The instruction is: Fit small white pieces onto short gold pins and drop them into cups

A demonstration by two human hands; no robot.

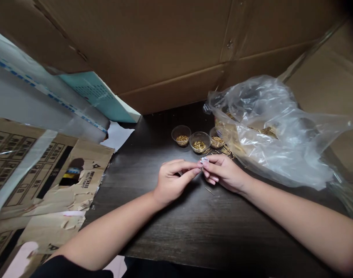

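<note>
Table carries a plastic bag and three cups of brass pins. Your left hand and right hand close together, pinching a small foil scrap just below the cups; one loose pin lies beneath.

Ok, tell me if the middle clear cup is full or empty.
Partly filled: in the cup, gold pins lie heaped at the bottom, with bare wall showing above them.

shiny bit by left hand: too small to tell, partly hidden | gold bits in bag: blurry behind plastic
</note>
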